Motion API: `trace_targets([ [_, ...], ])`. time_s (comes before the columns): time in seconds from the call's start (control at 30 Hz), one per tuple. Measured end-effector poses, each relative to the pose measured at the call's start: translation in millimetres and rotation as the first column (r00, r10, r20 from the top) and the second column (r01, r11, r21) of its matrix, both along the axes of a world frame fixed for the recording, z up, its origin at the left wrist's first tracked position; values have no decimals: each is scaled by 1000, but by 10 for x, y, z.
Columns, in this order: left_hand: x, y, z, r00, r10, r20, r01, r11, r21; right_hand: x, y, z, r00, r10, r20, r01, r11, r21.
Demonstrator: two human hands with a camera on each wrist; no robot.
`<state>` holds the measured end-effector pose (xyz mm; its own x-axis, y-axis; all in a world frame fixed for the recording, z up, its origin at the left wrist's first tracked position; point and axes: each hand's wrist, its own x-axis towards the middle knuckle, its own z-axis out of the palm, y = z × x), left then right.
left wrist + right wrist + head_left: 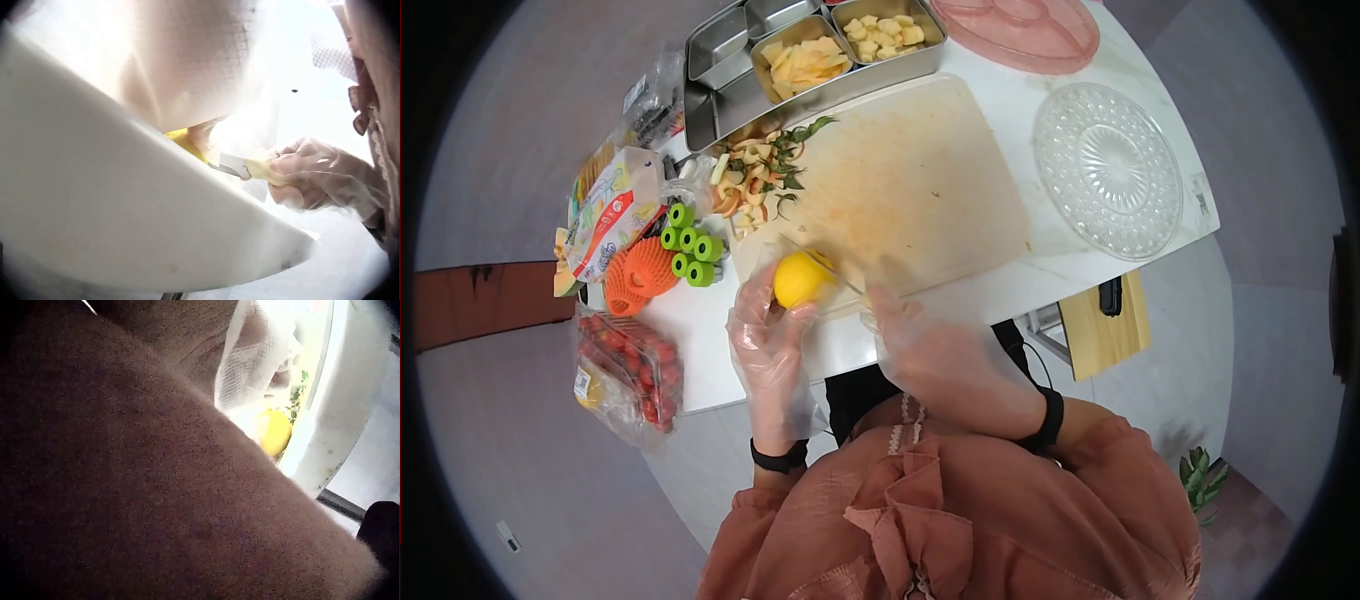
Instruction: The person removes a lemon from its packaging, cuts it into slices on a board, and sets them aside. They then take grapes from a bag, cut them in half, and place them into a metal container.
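Observation:
A round yellow lemon [802, 279] is held by my left hand [770, 335], fingers and thumb curled round it. That hand wears a clear plastic glove, and the lemon is over the near left corner of the cutting board [900, 180]. My right hand [920, 345], also gloved, grips a small knife [232, 165] by its pale handle. In the left wrist view the blade points at the lemon, close against its side. In the right wrist view, the forearm blocks most of the picture; the lemon [275, 432] shows beyond it.
Fruit peelings [750, 175] and green leaves lie on the board's left. A steel tray [800, 110] with cut fruit stands behind. To the right are a clear glass plate [1108, 170] and a pink divided tray [1025, 35]. Packed red fruit [635, 365] sits at the left edge.

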<state>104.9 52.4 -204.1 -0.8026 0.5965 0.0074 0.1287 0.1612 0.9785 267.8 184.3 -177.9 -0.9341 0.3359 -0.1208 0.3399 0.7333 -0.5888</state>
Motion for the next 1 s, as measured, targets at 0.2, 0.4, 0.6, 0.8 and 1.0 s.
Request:
trace_targets([
  [0.2,-13,13,12,1000,12,3,-12,1000,-18,-108,-6,-106,982,20,-187,-19,1000,7],
  [0.4,40,58,58,997,14,70,-15,1000,22,57,-5,-27,999,43,26,-45,995,88],
  [0.6,-2,43,53,998,34,52,-34,999,-6,-77,32,-99,987,50,-155,-57,998,-41],
  [0.8,-37,26,29,999,2,54,0,999,-39,96,23,-9,997,58,48,-55,997,-53],
  [1.0,-11,34,48,996,50,73,-49,999,-13,-82,65,-65,985,101,-141,-107,994,-38],
])
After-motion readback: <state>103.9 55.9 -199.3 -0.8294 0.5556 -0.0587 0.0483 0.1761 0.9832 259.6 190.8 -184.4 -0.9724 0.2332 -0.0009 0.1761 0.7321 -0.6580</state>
